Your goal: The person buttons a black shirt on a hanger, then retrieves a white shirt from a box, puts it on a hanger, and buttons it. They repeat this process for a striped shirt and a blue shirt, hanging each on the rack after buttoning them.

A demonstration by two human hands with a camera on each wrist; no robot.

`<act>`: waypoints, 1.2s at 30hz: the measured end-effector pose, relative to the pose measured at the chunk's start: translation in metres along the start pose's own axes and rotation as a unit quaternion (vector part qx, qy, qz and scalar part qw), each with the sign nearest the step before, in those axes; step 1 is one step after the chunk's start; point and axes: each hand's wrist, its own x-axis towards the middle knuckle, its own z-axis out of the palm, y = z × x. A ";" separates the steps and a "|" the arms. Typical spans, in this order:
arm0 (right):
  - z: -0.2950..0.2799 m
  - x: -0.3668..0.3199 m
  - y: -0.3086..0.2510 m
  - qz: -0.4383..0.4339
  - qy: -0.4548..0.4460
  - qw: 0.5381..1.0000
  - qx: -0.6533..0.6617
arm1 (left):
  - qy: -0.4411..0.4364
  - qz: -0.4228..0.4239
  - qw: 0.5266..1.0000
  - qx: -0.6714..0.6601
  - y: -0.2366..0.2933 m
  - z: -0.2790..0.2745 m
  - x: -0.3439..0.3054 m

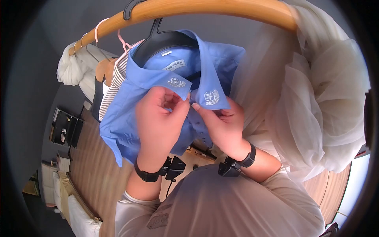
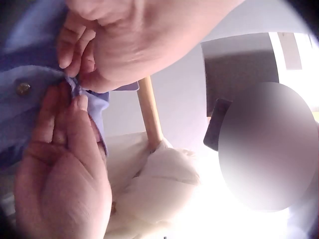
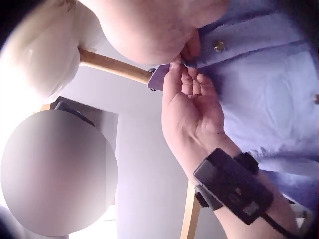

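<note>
A light blue shirt (image 1: 130, 98) hangs on a black hanger (image 1: 166, 39) from a wooden rail (image 1: 205, 8). Its collar tips carry white embroidered emblems (image 1: 212, 97). Just under the collar, my left hand (image 1: 173, 106) and right hand (image 1: 205, 112) meet at the shirt's front opening, and each pinches an edge of the fabric. In the left wrist view the left hand (image 2: 79, 55) is above and the right hand (image 2: 65, 149) below, next to a small metal button (image 2: 23, 88). The right wrist view shows the button (image 3: 218, 46) beside the left hand's fingers (image 3: 192, 87).
A striped garment (image 1: 114, 79) hangs on the rail left of the shirt, with a white one (image 1: 73, 67) further left. Sheer cream fabric (image 1: 316, 98) drapes over the rail's right end. Below are a wooden floor (image 1: 90, 166), a black shelf unit (image 1: 65, 128) and pale cushions (image 1: 75, 213).
</note>
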 end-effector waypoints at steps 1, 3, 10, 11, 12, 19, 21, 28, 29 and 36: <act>0.000 -0.001 0.001 -0.018 -0.001 1.000 -0.010 | 0.000 0.002 1.000 0.005 0.000 -0.001 0.000; -0.001 -0.003 0.002 -0.002 -0.005 1.000 -0.008 | -0.001 0.007 1.000 0.013 -0.001 -0.002 -0.001; 0.001 0.012 0.005 -0.074 -0.001 0.997 -0.031 | -0.019 0.083 0.996 0.024 0.001 0.001 -0.008; 0.000 0.014 0.007 -0.084 -0.005 0.995 -0.058 | -0.023 0.102 0.995 -0.001 0.000 0.004 -0.007; -0.002 0.015 0.008 -0.093 -0.009 0.992 -0.084 | -0.028 0.120 0.992 -0.025 -0.002 0.005 -0.007; -0.001 0.012 0.016 -0.093 -0.025 0.989 -0.113 | -0.018 0.081 0.996 -0.019 -0.018 0.008 -0.001; 0.000 0.016 0.017 -0.068 -0.026 0.994 -0.083 | -0.011 0.072 0.997 -0.018 -0.020 0.008 -0.001; 0.004 0.019 0.011 -0.008 -0.020 0.999 -0.032 | 0.014 0.101 0.995 0.011 -0.030 0.013 0.002; 0.004 0.022 0.007 0.046 -0.022 0.999 0.016 | 0.017 0.103 0.995 0.001 -0.034 0.013 0.003; 0.007 0.023 0.005 0.062 -0.023 0.997 0.037 | 0.011 0.102 0.995 -0.008 -0.037 0.013 0.003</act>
